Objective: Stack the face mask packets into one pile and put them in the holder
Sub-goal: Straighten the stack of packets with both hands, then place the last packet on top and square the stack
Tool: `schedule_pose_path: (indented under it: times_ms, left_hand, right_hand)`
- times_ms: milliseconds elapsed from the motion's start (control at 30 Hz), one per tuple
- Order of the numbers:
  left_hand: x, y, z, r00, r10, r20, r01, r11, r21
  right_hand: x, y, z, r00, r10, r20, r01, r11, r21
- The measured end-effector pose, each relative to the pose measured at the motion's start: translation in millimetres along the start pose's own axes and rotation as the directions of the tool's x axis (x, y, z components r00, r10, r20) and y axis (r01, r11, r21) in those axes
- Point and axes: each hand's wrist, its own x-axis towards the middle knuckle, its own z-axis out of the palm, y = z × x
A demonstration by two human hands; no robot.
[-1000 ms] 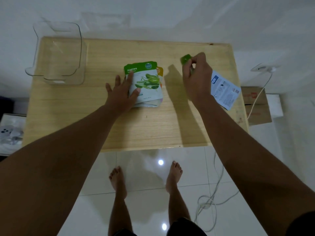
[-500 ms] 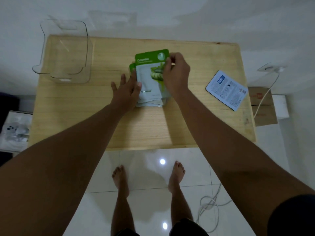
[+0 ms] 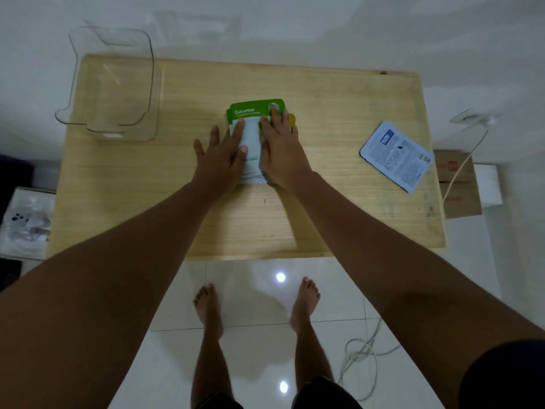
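My left hand (image 3: 219, 159) and right hand (image 3: 280, 149) lie flat, fingers spread, pressing the pile of packets (image 3: 253, 134) at mid-surface (image 3: 339, 208). I judge them thin, light, floppy and slick, so I would pinch the whole pile by its side edges. A blue packet (image 3: 396, 156) lies well apart on the right; the clear holder (image 3: 112, 84) stands at the far left.

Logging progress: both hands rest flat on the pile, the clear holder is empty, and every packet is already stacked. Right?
Not every packet. The head view shows a blue-and-white packet lying apart, right of the pile. Left hand, right hand and empty holder are as stated.
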Motion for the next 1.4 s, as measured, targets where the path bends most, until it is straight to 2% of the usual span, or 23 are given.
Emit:
schedule_pose_path:
  times_ms: [100,200,267,300,367,400,533,600,700,800,933,1067,1200,1300,1400]
  left_hand:
    - [0.7,-0.5,0.1,1.000,-0.001,-0.002,0.001,1.000,0.001]
    - [1.2,-0.8,-1.1,1.000,-0.003,0.012,0.003,1.000,-0.005]
    - [1.7,-0.1,-1.5,1.000,-0.006,0.011,0.006,1.000,-0.001]
    - [1.9,0.4,-1.6,1.000,-0.008,0.010,0.008,1.000,0.009]
    - [1.5,1.5,-1.1,1.000,-0.010,0.004,0.010,0.999,0.035]
    - [1.4,2.0,-0.8,1.000,-0.010,-0.002,0.010,0.999,0.042]
    - [0.7,3.7,1.0,1.000,-0.020,-0.024,0.021,0.999,0.036]
    - [0.8,3.4,2.0,0.999,-0.025,-0.027,0.026,0.999,0.032]
    - [1.1,2.2,3.3,0.999,-0.024,-0.035,0.024,1.000,0.012]
    - [1.6,1.1,4.9,0.999,-0.028,-0.040,0.028,1.000,0.007]
    - [2.7,1.1,3.9,0.999,-0.027,-0.026,0.028,1.000,0.010]
    - [2.9,1.4,0.9,1.000,-0.030,-0.001,0.030,0.999,0.013]
    - [2.4,1.4,-0.1,0.999,-0.034,0.009,0.034,0.999,-0.005]
    - [2.5,-0.5,-0.3,0.999,-0.032,0.021,0.032,0.999,-0.013]
    - [1.9,-3.3,-0.9,0.999,-0.016,0.033,0.017,0.999,-0.039]
  right_hand:
    - [-7.6,19.0,-17.9,0.997,0.039,-0.062,-0.033,0.996,0.083]
    - [-19.1,64.7,-43.8,0.975,0.190,-0.116,-0.198,0.978,-0.062]
    - [-30.7,101.5,-58.3,0.914,0.376,-0.151,-0.403,0.882,-0.246]
    - [-37.7,116.1,-63.6,0.858,0.492,-0.149,-0.514,0.812,-0.277]
    - [-50.1,132.3,-67.2,0.745,0.659,-0.102,-0.663,0.717,-0.214]
    - [-54.0,135.0,-65.5,0.731,0.676,-0.093,-0.680,0.707,-0.196]
    - [-55.5,125.6,-54.8,0.829,0.542,-0.138,-0.553,0.760,-0.341]
    - [-54.3,119.3,-52.9,0.860,0.484,-0.158,-0.508,0.786,-0.353]
    - [-60.4,115.2,-49.3,0.890,0.351,-0.292,-0.437,0.839,-0.324]
    - [-61.7,117.5,-50.3,0.883,0.358,-0.302,-0.441,0.854,-0.276]
    - [-56.9,113.7,-67.8,0.845,0.417,-0.335,-0.462,0.885,-0.066]
    - [-47.2,78.6,-99.9,0.816,0.295,-0.497,-0.300,0.951,0.071]
    - [-27.4,41.7,-128.1,0.726,0.258,-0.638,-0.136,0.962,0.236]
    - [-8.1,23.6,-128.4,0.701,0.283,-0.655,-0.059,0.937,0.343]
    - [9.9,10.8,-107.5,0.744,0.308,-0.593,-0.076,0.921,0.383]
